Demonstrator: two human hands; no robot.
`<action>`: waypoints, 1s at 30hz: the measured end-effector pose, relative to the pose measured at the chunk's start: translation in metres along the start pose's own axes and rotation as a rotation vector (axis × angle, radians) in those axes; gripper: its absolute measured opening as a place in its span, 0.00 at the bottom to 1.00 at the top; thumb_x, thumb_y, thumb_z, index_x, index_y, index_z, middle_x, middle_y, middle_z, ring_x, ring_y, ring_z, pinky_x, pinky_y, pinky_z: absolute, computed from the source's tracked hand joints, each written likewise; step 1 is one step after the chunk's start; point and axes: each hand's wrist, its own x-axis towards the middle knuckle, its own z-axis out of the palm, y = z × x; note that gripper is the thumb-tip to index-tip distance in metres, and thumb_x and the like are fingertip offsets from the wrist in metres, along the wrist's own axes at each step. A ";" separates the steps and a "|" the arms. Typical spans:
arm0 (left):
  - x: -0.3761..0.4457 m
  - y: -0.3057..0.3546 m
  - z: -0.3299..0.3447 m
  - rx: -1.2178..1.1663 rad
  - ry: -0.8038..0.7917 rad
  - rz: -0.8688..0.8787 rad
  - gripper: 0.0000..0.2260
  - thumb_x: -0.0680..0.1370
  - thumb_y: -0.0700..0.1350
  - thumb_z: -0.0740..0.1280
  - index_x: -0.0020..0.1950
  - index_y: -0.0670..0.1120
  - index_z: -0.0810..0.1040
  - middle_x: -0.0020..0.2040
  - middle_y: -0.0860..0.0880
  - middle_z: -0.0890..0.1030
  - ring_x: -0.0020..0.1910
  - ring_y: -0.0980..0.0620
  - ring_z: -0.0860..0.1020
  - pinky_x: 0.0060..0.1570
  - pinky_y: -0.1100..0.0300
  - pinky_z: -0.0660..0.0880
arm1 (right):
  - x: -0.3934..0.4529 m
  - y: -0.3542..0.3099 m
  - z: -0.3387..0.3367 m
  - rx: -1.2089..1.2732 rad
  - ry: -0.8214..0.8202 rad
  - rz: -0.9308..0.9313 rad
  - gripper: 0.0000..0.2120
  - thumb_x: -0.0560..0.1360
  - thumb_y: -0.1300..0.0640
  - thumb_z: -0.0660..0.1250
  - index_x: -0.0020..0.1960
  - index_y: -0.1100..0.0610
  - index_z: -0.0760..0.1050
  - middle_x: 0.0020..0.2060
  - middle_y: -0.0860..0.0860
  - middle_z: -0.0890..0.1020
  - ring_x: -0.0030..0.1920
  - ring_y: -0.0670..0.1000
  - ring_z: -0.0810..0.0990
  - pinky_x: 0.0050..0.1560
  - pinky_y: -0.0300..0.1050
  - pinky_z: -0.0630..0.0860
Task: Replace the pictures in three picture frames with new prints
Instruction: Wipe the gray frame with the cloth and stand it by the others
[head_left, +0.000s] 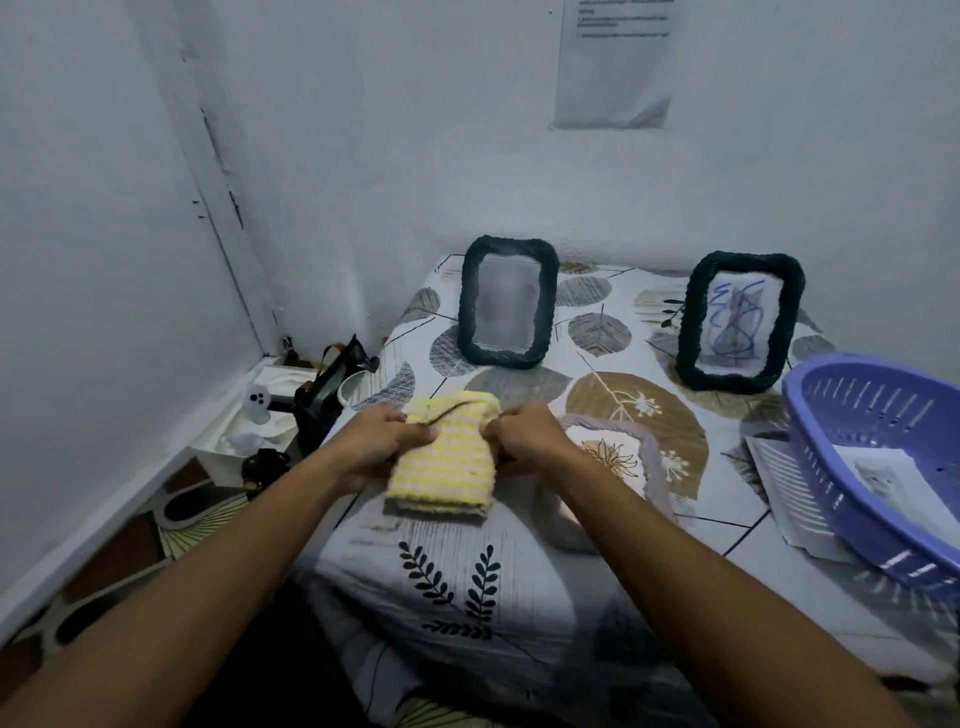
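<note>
Patterned bedsheet (519, 597): purple basket (852, 483) holds prints (883, 480); both hands' fingers grip yellow cloth (447, 457).

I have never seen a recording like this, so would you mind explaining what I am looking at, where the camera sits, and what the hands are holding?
There is no machine here: a person wears one wide-angle camera on the head, looking forward and down, so both forearms reach in from below. The left hand and right hand grip a folded yellow-and-white striped cloth from either side, above a table covered with a leaf-patterned tablecloth. Two dark woven picture frames stand upright at the back: the left frame shows a blurred picture, the right frame a blue scribble. A purple basket sits at the right on papers. No third frame is clearly visible.
</note>
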 end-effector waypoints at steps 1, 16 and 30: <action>0.002 -0.003 -0.005 0.088 0.033 0.012 0.10 0.72 0.37 0.72 0.36 0.43 0.73 0.26 0.50 0.77 0.24 0.55 0.75 0.23 0.66 0.69 | 0.006 0.002 0.007 -0.062 0.022 -0.017 0.14 0.72 0.57 0.69 0.53 0.66 0.77 0.47 0.62 0.82 0.47 0.60 0.81 0.49 0.55 0.80; 0.016 0.024 0.032 0.877 0.330 0.334 0.14 0.70 0.46 0.72 0.54 0.44 0.79 0.48 0.45 0.80 0.49 0.45 0.78 0.45 0.57 0.72 | -0.010 0.000 -0.045 -0.267 0.175 -0.137 0.06 0.76 0.64 0.63 0.43 0.64 0.77 0.35 0.61 0.82 0.31 0.56 0.83 0.36 0.52 0.83; 0.031 0.019 0.140 0.586 0.098 0.135 0.05 0.69 0.41 0.66 0.43 0.42 0.76 0.42 0.41 0.81 0.39 0.43 0.81 0.41 0.50 0.81 | -0.027 0.075 -0.146 -0.274 0.244 0.170 0.07 0.73 0.65 0.61 0.41 0.66 0.77 0.31 0.60 0.80 0.25 0.55 0.78 0.27 0.44 0.78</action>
